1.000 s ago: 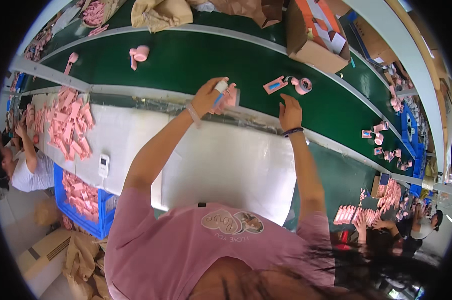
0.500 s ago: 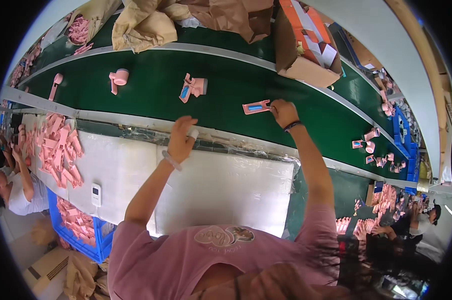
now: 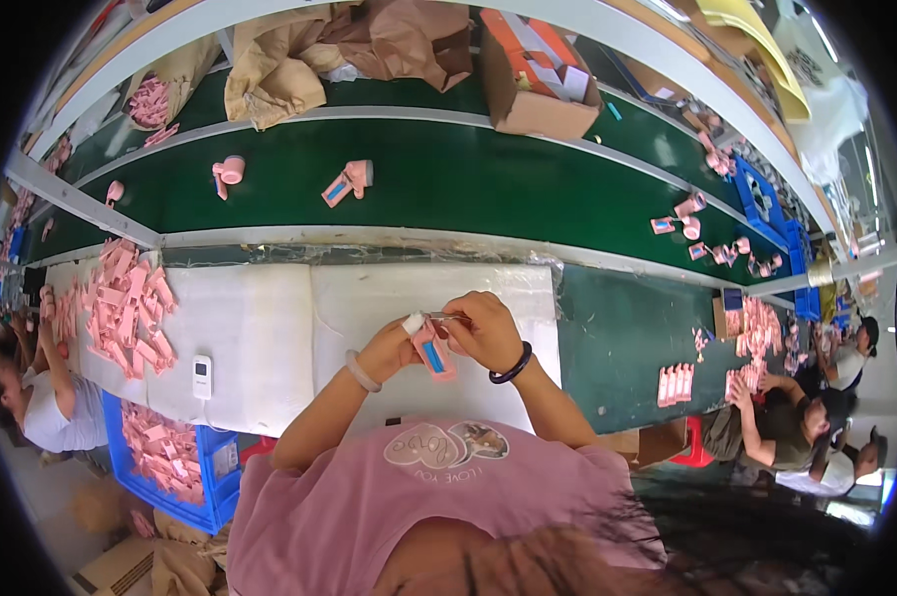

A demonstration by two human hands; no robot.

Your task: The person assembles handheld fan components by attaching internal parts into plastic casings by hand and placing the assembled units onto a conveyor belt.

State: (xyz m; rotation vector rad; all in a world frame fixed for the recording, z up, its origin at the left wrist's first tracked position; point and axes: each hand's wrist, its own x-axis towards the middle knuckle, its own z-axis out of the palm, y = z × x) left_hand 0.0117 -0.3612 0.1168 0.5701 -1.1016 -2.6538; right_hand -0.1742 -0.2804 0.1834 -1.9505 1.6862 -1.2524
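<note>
Over the table in front of my chest, both hands meet at a pink plastic handle housing point(image 3: 434, 360) with a blue cylindrical cell lying in it. My left hand point(image 3: 387, 355) grips its left side, with a white wrap on one fingertip. The fingers of my right hand point(image 3: 486, 333) are closed at its upper end around a slim metallic tool point(image 3: 450, 317), whose exact kind is too small to tell. Part of the pink piece is hidden behind the right fingers. The white padded sheet point(image 3: 369, 298) lies below my hands.
Beyond the table runs a green conveyor belt point(image 3: 270, 209) carrying pink pieces with round heads point(image 3: 349, 184). A heap of pink parts point(image 3: 126, 308) and a white device point(image 3: 202, 377) lie to the left, above a blue crate point(image 3: 215, 477). Co-workers point(image 3: 816, 427) sit at the right.
My right hand has brought the pink housing from the belt back to the table before me. My left hand has come in from the belt's edge and taken hold of it. The view has shifted.
</note>
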